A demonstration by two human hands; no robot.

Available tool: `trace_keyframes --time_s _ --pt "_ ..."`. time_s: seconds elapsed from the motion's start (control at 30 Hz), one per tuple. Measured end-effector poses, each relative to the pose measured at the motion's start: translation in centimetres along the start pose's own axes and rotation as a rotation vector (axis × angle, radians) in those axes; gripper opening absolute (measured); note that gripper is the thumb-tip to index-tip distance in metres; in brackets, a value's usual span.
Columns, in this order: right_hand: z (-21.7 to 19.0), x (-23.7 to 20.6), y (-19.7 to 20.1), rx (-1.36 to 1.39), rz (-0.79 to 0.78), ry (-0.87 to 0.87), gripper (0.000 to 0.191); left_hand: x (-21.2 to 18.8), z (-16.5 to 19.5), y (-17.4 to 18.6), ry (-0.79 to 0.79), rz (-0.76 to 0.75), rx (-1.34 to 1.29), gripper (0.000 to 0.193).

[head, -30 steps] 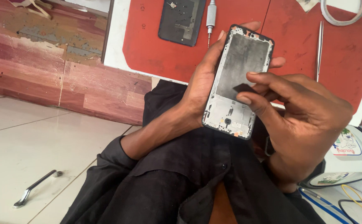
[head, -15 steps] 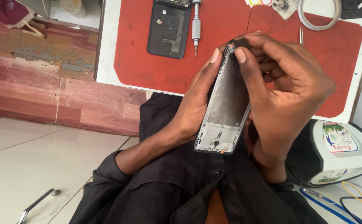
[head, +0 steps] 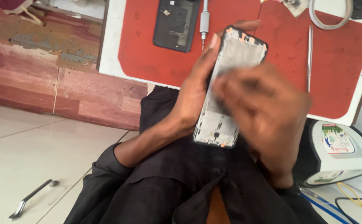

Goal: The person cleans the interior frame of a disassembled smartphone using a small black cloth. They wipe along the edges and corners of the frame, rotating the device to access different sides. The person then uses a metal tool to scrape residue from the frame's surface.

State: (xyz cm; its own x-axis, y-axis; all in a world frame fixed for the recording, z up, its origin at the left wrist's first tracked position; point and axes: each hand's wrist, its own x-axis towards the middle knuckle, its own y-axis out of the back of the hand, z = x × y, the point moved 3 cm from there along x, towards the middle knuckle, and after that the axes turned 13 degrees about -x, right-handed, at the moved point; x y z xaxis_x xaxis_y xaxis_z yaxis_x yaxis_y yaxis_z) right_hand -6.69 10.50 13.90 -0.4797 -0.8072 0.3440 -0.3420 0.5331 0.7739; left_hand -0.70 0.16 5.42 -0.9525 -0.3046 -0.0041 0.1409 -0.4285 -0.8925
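Above the lap, in front of the red mat (head: 156,58), the left hand (head: 195,99) grips a stripped phone frame (head: 230,83) along its left edge, thumb up the side and fingers wrapped behind, with the open inner face turned toward the camera. Across the lower half of that face lies the right hand (head: 264,116), too blurred to tell whether its fingers are pinching something small or merely pressing on the frame. By my reading, the step in hand is work on the frame's inside (picking or rubbing at something stuck there). Any next move calls for the left hand to keep the frame steady and tilted to the light while the right fingertips work with care. On the mat lie 1 dark back cover (head: 174,25), a screwdriver (head: 205,20) just beside it and a thin metal tool (head: 309,54).
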Motion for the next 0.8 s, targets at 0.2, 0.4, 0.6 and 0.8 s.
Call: trace_keyframes --time_s 0.2,0.4,0.6,0.8 --pt "1.3 -2.3 0.7 0.207 0.027 -0.016 0.005 1.0 -0.2 -0.8 0.181 -0.02 -0.346 0.054" --pt "7.2 1.5 0.9 0.374 0.027 -0.224 0.013 0.7 0.0 -1.4 0.374 -0.041 -0.218 0.067" --pt "9.3 1.4 -1.6 0.608 0.173 -0.368 0.019 0.8 0.5 -1.3 0.146 -0.048 -0.516 0.075" --pt "10.8 0.2 -0.4 0.515 0.432 -0.252 0.018 -1.6 2.2 -2.4 -0.194 -0.361 0.265 0.114"
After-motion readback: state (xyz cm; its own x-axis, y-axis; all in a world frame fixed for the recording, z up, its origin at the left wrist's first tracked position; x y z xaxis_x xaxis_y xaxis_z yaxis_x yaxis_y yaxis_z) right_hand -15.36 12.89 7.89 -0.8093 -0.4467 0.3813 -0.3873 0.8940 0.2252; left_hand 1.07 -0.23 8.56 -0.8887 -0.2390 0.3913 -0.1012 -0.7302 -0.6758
